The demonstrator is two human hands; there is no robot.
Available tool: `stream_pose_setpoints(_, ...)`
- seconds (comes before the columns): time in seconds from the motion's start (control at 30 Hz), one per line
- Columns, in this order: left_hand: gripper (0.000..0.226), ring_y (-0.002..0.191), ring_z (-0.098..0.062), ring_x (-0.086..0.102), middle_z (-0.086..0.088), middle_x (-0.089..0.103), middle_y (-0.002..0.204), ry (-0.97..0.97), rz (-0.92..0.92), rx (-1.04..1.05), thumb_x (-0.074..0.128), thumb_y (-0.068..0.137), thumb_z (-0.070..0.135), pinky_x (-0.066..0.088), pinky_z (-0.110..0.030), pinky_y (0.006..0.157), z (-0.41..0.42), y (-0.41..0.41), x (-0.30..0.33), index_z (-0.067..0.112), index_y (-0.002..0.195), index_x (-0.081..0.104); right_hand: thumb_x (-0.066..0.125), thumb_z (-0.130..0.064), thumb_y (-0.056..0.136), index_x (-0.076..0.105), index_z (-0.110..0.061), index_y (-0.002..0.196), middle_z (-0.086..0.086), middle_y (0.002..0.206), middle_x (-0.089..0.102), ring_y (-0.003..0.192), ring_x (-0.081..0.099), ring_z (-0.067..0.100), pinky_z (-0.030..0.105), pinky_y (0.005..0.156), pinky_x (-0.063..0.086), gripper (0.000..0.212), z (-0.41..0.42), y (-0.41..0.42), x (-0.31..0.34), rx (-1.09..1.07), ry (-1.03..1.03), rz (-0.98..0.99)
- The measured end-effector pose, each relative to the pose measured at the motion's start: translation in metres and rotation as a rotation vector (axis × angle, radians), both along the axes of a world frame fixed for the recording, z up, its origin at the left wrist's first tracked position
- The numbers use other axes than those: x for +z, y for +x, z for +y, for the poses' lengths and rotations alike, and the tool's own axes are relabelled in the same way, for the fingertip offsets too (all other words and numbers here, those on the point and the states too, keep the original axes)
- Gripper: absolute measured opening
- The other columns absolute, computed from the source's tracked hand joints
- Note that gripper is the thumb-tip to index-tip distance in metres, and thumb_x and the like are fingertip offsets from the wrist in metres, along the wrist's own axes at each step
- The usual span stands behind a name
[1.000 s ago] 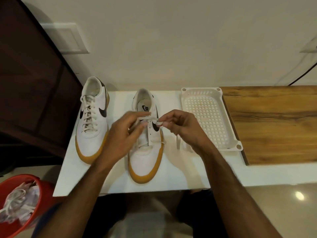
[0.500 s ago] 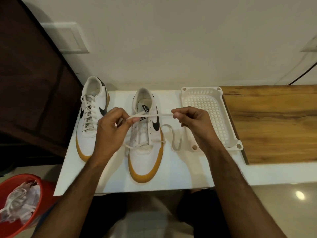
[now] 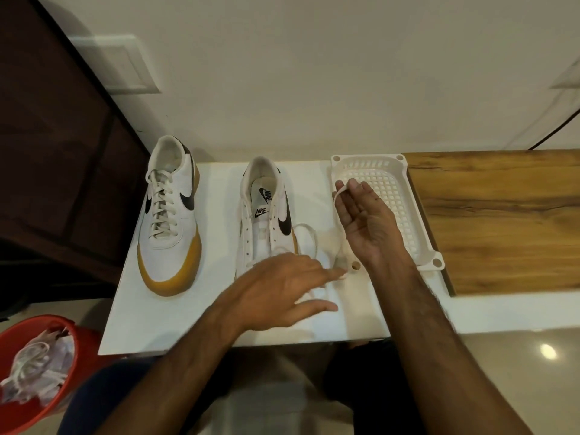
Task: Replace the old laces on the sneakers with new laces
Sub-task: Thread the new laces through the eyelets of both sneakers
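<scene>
Down at the near left sits a red plastic bucket with a tangle of white laces heaped inside. On to the white tabletop: the left hand reaches across the toe of the unlaced white sneaker with a tan gum sole and black swoosh, fingers straight and spread, gripping nothing, index tip near the corner of the basket. Beside that shoe a loose white lace loops over the table on the right side, one stretch blurred under the left hand. Up it climbs, and the right hand has it: the strand is draped over the fingertips, pinched at the top, the palm turned up and the fingers only lightly bent. That hand hovers over the near-left part of the white perforated plastic basket, which lies between the white top and a wooden board surface. Further left, the second white gum-soled sneaker stands fully laced, well apart from both hands. Both shoes point toes toward the person, heels to the pale wall.
</scene>
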State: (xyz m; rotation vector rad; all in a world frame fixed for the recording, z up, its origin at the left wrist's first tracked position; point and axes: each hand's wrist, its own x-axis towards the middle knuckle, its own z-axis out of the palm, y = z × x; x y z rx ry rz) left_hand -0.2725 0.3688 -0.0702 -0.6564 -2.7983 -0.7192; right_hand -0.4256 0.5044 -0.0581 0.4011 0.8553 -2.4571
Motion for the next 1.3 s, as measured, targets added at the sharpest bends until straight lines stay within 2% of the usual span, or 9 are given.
stream_pose_setpoints(0.1,0.056,0.079,-0.015,0.061,0.0,0.071,0.094,-0.093,0.091,-0.078,0.048,0.102,0.044,0.051,-0.028,0.071,0.012,0.0,0.003,0.014,0.149,0.048,0.076,0.006,0.084,0.048,-0.009,0.134,0.014,0.097,0.073,0.089,0.075,0.022,0.031,0.079,0.062,0.059,-0.003,0.002,0.001,0.024,-0.004,-0.01)
stream_pose_setpoints(0.27,0.023,0.083,-0.013,0.065,0.001,0.072,0.095,0.064,0.289,0.255,0.057,0.1,0.02,0.048,-0.034,0.074,-0.027,-0.001,0.013,0.012,0.114,0.074,0.079,0.001,0.082,0.049,-0.009,0.131,0.008,0.087,0.075,0.074,0.069,0.015,0.024,0.067,0.056,0.058,-0.007,0.01,0.012,0.129,0.348,0.199)
stream_pose_setpoints(0.4,0.007,0.08,-0.001,0.058,0.004,0.061,0.099,0.428,0.05,0.78,0.063,0.098,0.017,0.042,-0.01,0.071,-0.069,0.0,0.018,0.02,0.104,0.066,0.084,-0.004,0.078,0.054,-0.012,0.114,0.006,0.081,0.076,0.07,0.07,0.012,0.026,0.066,0.054,0.048,-0.015,0.023,0.01,0.36,0.848,0.647)
stream_pose_setpoints(0.5,0.004,0.08,-0.002,0.058,0.005,0.064,0.096,0.512,-0.037,0.794,0.067,0.096,0.018,0.04,-0.007,0.065,-0.078,0.001,0.016,0.019,0.099,0.065,0.085,-0.007,0.077,0.062,-0.014,0.093,-0.003,0.077,0.072,0.068,0.064,0.001,0.014,0.064,0.05,0.03,-0.029,0.034,0.007,0.49,1.049,0.954)
stream_pose_setpoints(0.7,0.027,0.078,-0.011,0.062,0.011,0.066,0.086,0.556,-0.121,0.558,0.081,0.084,0.023,0.041,-0.008,0.064,-0.057,-0.005,0.013,0.017,0.107,0.067,0.079,-0.008,0.081,0.07,-0.013,0.085,-0.01,0.076,0.068,0.072,0.062,0.005,0.018,0.067,0.048,0.011,-0.047,0.054,-0.002,0.568,1.053,1.169)
stream_pose_setpoints(0.87,0.021,0.081,-0.011,0.065,0.008,0.07,0.087,0.622,-0.14,0.575,0.08,0.084,0.011,0.042,-0.01,0.069,-0.067,-0.006,0.006,0.02,0.101,0.071,0.081,-0.013,0.083,0.052,-0.013,0.098,-0.003,0.08,0.071,0.074,0.063,0.004,0.014,0.069,0.049,0.033,-0.044,0.054,0.0,0.552,0.947,1.073)
stream_pose_setpoints(1.1,0.03,0.095,-0.008,0.062,0.01,0.06,0.107,0.356,-0.111,0.432,0.065,0.097,0.009,0.047,-0.017,0.081,-0.082,-0.002,-0.003,0.023,0.123,0.067,0.087,-0.011,0.077,0.059,-0.014,0.094,0.001,0.08,0.072,0.076,0.068,0.011,0.02,0.076,0.053,0.033,-0.043,0.048,0.004,0.609,0.784,1.017)
stream_pose_setpoints(1.2,0.014,0.088,-0.009,0.062,0.006,0.06,0.106,0.279,-0.039,0.436,0.066,0.096,0.017,0.041,-0.012,0.073,-0.083,-0.003,-0.002,0.019,0.11,0.07,0.085,-0.003,0.077,0.064,-0.013,0.091,0.003,0.082,0.069,0.077,0.071,0.029,0.032,0.073,0.059,0.026,-0.04,0.043,0.003,0.665,0.729,0.955)
stream_pose_setpoints(1.3,0.008,0.083,-0.008,0.062,0.005,0.064,0.103,0.263,0.025,0.471,0.071,0.093,0.018,0.046,-0.017,0.072,-0.085,-0.004,-0.001,0.016,0.101,0.071,0.081,0.001,0.08,0.07,-0.015,0.098,0.004,0.091,0.071,0.078,0.073,0.03,0.034,0.07,0.06,0.026,-0.039,0.039,0.001,0.702,0.748,0.965)
